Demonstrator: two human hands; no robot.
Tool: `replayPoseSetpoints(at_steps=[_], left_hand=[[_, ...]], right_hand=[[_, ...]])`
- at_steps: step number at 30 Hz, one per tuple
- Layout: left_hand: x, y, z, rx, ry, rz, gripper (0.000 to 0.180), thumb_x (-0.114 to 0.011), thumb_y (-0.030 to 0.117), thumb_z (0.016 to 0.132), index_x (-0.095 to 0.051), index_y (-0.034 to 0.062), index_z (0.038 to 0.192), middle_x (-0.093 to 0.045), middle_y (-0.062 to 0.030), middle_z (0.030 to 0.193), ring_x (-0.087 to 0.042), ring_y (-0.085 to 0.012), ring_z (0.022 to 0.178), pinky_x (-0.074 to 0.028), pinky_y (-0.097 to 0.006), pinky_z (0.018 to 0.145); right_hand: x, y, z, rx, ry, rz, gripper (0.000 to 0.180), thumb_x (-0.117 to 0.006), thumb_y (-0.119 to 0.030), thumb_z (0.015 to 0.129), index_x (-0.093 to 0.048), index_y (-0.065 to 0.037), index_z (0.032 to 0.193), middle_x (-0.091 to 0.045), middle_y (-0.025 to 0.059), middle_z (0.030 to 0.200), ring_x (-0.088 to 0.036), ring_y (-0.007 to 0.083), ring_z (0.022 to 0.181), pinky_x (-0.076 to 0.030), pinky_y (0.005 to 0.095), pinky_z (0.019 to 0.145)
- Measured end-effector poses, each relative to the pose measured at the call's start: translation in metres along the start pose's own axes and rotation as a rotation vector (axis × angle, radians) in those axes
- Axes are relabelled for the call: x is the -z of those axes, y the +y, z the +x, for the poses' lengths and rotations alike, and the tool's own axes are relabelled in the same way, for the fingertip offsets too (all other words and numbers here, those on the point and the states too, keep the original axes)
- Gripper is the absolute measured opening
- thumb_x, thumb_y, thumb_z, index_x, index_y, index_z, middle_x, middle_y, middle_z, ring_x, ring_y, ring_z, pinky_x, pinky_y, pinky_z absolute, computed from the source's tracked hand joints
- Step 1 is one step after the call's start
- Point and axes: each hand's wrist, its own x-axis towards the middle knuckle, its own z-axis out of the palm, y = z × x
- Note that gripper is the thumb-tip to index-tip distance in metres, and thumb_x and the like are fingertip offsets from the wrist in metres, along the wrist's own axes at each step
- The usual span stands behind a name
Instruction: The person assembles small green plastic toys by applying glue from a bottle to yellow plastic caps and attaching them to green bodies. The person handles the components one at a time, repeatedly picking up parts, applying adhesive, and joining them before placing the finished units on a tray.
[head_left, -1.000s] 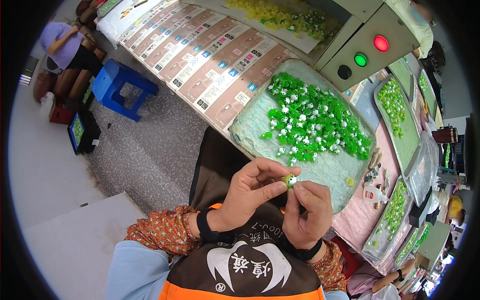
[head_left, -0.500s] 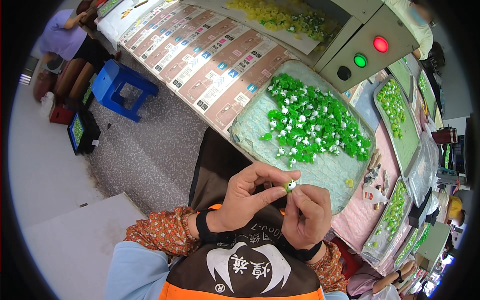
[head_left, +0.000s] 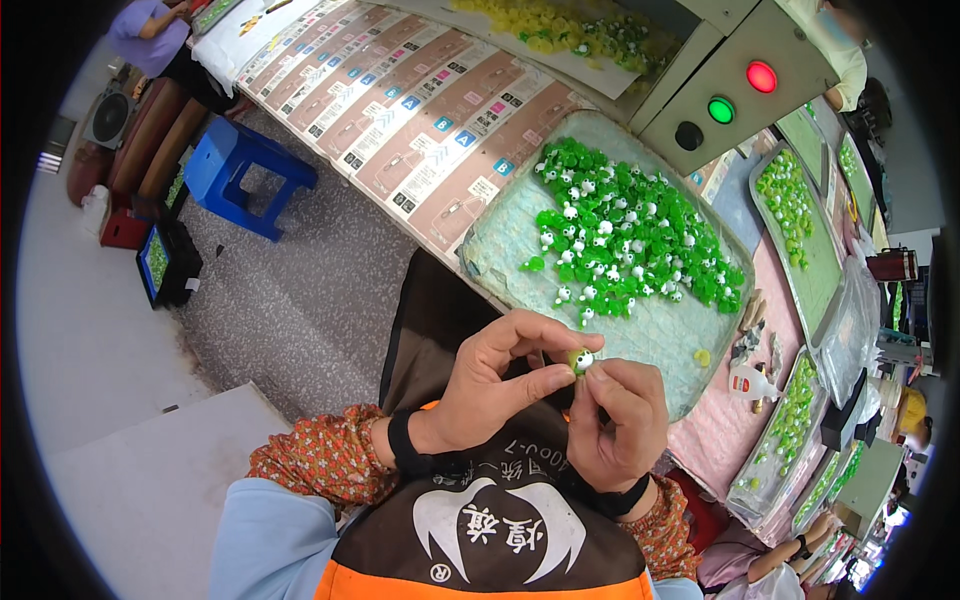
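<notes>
Between my two hands, just over the near edge of the tray, is a small figurine (head_left: 582, 361) with a white, dark-eyed head and a yellow-green part. My left hand (head_left: 500, 373) pinches it from the left with thumb and forefinger. From the other side, the thumb and fingertips of my right hand (head_left: 622, 408) press close on it. A large tray with a pale lining (head_left: 510, 270) lies beyond my hands. Heaped in it are many green and white small figurines (head_left: 630, 230). One yellow piece (head_left: 702, 357) lies apart at the tray's right side.
At the upper right stands a control box (head_left: 735, 90) with red, green and black buttons. A white bottle (head_left: 752, 383) and longer trays of green pieces (head_left: 795, 415) lie to the right. A blue stool (head_left: 245, 180) stands on the floor at left. Other people sit farther off.
Both hands stay together on the figurine; its head has turned slightly between my fingers. My right hand has shifted a little. At the upper left, another person has moved.
</notes>
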Motion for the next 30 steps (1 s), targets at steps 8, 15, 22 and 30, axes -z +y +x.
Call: replayPoseSetpoints(at_steps=[8, 15, 22, 30], left_hand=[[-0.002, -0.001, 0.0, 0.016, -0.001, -0.056, 0.024, -0.067, 0.004, 0.095, -0.061, 0.0054, 0.118, -0.068, -0.0083, 0.125, -0.059, -0.0032, 0.092, -0.048, -0.02, 0.079], [-0.003, 0.0, 0.0, 0.019, 0.004, -0.034, 0.022, -0.066, 0.002, 0.095, -0.061, 0.0032, 0.117, -0.069, -0.0085, 0.124, -0.06, -0.0027, 0.088, -0.05, -0.02, 0.078], [-0.005, 0.0, -0.001, 0.02, 0.016, -0.012, 0.021, -0.067, 0.003, 0.095, -0.062, 0.0019, 0.116, -0.069, -0.0086, 0.122, -0.06, -0.0024, 0.086, -0.05, -0.02, 0.077], [-0.008, 0.003, -0.002, 0.071, 0.031, -0.103, 0.022, -0.065, 0.004, 0.097, -0.061, 0.0008, 0.118, -0.069, -0.0113, 0.123, -0.065, -0.0072, 0.098, -0.053, -0.023, 0.084]], right_hand=[[-0.001, 0.0, -0.001, -0.089, 0.016, 0.083, 0.034, -0.075, 0.011, 0.075, -0.061, -0.004, 0.101, -0.066, 0.0125, 0.092, -0.064, 0.0269, 0.074, -0.051, 0.0328, 0.06], [-0.003, 0.0, -0.004, -0.211, 0.047, 0.272, 0.028, -0.072, 0.012, 0.079, -0.061, -0.003, 0.099, -0.065, 0.013, 0.094, -0.062, 0.0173, 0.072, -0.049, 0.0258, 0.056], [-0.003, 0.0, -0.01, -0.357, 0.083, 0.438, 0.026, -0.07, 0.013, 0.081, -0.06, -0.002, 0.099, -0.063, 0.0136, 0.099, -0.061, 0.0128, 0.076, -0.047, 0.0214, 0.06], [-0.003, -0.003, -0.011, -0.421, 0.08, 0.559, 0.025, -0.066, 0.016, 0.083, -0.058, 0.0, 0.102, -0.061, 0.0154, 0.102, -0.062, 0.0148, 0.082, -0.053, 0.024, 0.068]])
